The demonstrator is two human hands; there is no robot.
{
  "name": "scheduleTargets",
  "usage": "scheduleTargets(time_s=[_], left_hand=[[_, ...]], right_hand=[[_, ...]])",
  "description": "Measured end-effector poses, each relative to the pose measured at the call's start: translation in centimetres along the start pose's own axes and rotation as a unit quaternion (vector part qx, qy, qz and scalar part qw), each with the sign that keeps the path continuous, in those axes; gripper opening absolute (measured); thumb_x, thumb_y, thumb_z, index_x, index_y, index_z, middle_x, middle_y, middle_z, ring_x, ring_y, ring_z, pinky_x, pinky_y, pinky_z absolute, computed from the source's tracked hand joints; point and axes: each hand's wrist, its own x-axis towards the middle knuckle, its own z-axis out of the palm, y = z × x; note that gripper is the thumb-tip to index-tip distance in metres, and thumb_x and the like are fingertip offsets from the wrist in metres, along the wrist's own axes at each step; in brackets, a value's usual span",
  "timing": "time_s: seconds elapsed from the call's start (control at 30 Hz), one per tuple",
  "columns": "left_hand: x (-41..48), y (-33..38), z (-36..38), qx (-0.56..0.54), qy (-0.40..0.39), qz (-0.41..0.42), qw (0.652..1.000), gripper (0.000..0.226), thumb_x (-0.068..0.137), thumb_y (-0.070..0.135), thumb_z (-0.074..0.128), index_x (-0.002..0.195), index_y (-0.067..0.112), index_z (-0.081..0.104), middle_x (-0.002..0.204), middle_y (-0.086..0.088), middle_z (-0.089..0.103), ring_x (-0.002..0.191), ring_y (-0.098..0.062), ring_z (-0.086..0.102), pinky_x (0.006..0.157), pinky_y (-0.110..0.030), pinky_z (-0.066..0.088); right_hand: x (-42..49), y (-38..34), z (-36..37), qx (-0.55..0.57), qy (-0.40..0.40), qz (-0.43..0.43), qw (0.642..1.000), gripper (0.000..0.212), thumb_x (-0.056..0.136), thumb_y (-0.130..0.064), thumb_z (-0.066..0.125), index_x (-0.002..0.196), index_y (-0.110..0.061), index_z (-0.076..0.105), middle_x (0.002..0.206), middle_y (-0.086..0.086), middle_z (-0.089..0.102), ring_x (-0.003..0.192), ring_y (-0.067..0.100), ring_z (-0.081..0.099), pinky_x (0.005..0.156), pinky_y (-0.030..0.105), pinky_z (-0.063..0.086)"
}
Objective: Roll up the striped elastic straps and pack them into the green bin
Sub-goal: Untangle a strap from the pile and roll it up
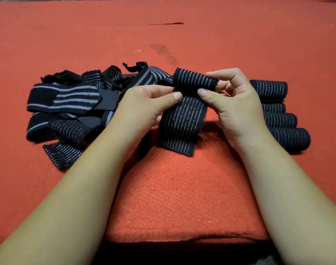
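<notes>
Black striped strap [182, 121] (top partly rolled)

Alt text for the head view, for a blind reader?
The left hand and right hand pinch a partly rolled black striped strap above an orange felt table, its loose end hanging toward the viewer. Unrolled straps lie piled to the left; finished rolls sit to the right.

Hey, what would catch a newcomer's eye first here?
At centre, the left hand and right hand pinch a half-rolled striped strap above the red felt. A tangled heap of loose straps lies to the left, and rolled straps sit lined up to the right.
</notes>
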Motion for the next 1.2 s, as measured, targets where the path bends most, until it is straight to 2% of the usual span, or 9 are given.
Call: scheduleTargets(time_s=[0.13, 0.2, 0.27, 0.4, 0.57, 0.67, 0.9, 1.1, 1.2], left_hand=[[0.1, -0.1, 0.0, -0.022, -0.008, 0.003, 1.0, 0.017, 0.101, 0.016, 0.074, 0.107, 0.026, 0.086, 0.108, -0.003, 0.084, 0.105, -0.022, 0.079, 0.1, -0.049, 0.061], [0.2, -0.1, 0.0, -0.031, -0.012, -0.007, 0.999, 0.02, 0.102, 0.013, 0.072, 0.1, 0.026, 0.087, 0.106, -0.007, 0.083, 0.102, -0.023, 0.079, 0.1, -0.049, 0.061], [0.2, -0.2, -0.1, -0.04, -0.03, -0.01, 0.999, 0.018, 0.103, 0.012, 0.069, 0.109, 0.016, 0.085, 0.109, -0.013, 0.082, 0.104, -0.028, 0.078, 0.099, -0.048, 0.061], [0.3, -0.2, -0.3, -0.059, -0.039, -0.01, 0.997, 0.019, 0.104, 0.012, 0.067, 0.117, 0.01, 0.081, 0.111, -0.014, 0.082, 0.102, -0.025, 0.079, 0.09, -0.041, 0.063], [0.1, -0.1, -0.2, -0.088, -0.05, -0.012, 0.995, 0.016, 0.102, 0.019, 0.073, 0.113, 0.01, 0.081, 0.109, -0.014, 0.082, 0.098, -0.023, 0.08, 0.081, -0.033, 0.062], [0.1, -0.1, -0.2, -0.086, -0.034, -0.003, 0.996, 0.019, 0.103, 0.017, 0.071, 0.121, 0.011, 0.078, 0.111, -0.014, 0.082, 0.102, -0.027, 0.08, 0.084, -0.038, 0.063], [0.1, 0.1, -0.2, -0.103, -0.012, 0.027, 0.994, 0.028, 0.102, 0.009, 0.072, 0.128, 0.02, 0.074, 0.115, -0.023, 0.078, 0.099, -0.032, 0.08, 0.078, -0.038, 0.063], [0.2, 0.1, -0.1, -0.075, 0.002, 0.007, 0.997, 0.014, 0.097, 0.028, 0.081, 0.108, 0.037, 0.084, 0.098, -0.012, 0.07, 0.088, -0.031, 0.054, 0.067, -0.037, 0.042], [0.1, 0.2, -0.1, -0.061, 0.009, 0.009, 0.998, 0.014, 0.098, 0.033, 0.08, 0.111, 0.029, 0.083, 0.109, -0.004, 0.08, 0.092, -0.027, 0.075, 0.081, -0.042, 0.056]], right_hand=[[-0.1, -0.2, 0.0, 0.008, -0.006, 0.005, 1.0, 0.031, 0.086, -0.001, 0.081, 0.103, -0.026, 0.074, 0.097, 0.004, 0.073, 0.092, 0.021, 0.07, 0.096, 0.051, 0.061], [-0.1, -0.4, 0.0, -0.008, -0.009, 0.001, 1.0, 0.031, 0.085, 0.002, 0.078, 0.099, -0.025, 0.073, 0.089, -0.002, 0.069, 0.081, 0.013, 0.062, 0.083, 0.034, 0.059], [-0.2, -0.5, 0.3, -0.02, -0.011, -0.002, 1.0, 0.033, 0.085, 0.008, 0.075, 0.096, -0.023, 0.07, 0.086, -0.005, 0.065, 0.071, 0.004, 0.055, 0.072, 0.019, 0.05], [-0.5, -0.8, 0.5, -0.004, -0.015, 0.003, 1.0, 0.033, 0.083, 0.02, 0.068, 0.096, -0.011, 0.065, 0.087, -0.003, 0.068, 0.068, -0.006, 0.061, 0.07, 0.014, 0.05], [-0.4, -0.5, 0.5, -0.003, -0.028, 0.015, 0.999, 0.033, 0.083, 0.016, 0.062, 0.09, -0.016, 0.068, 0.083, 0.002, 0.066, 0.075, 0.008, 0.061, 0.071, 0.025, 0.051], [-0.1, -0.2, 0.4, 0.026, -0.044, 0.011, 0.999, 0.023, 0.087, -0.004, 0.064, 0.091, -0.023, 0.074, 0.095, 0.007, 0.068, 0.093, 0.023, 0.061, 0.088, 0.041, 0.049], [0.1, 0.3, 0.5, 0.012, -0.056, 0.066, 0.996, 0.029, 0.097, -0.022, 0.069, 0.124, -0.022, 0.076, 0.11, 0.001, 0.076, 0.102, 0.02, 0.071, 0.096, 0.045, 0.057], [0.2, 0.6, 0.2, 0.006, -0.051, 0.042, 0.998, 0.032, 0.097, -0.012, 0.071, 0.126, -0.026, 0.075, 0.122, 0.008, 0.075, 0.115, 0.033, 0.073, 0.101, 0.053, 0.06], [0.1, 0.6, -0.1, 0.002, -0.065, 0.027, 0.998, 0.039, 0.096, -0.007, 0.072, 0.127, -0.029, 0.074, 0.127, 0.009, 0.073, 0.112, 0.026, 0.071, 0.104, 0.056, 0.058]])
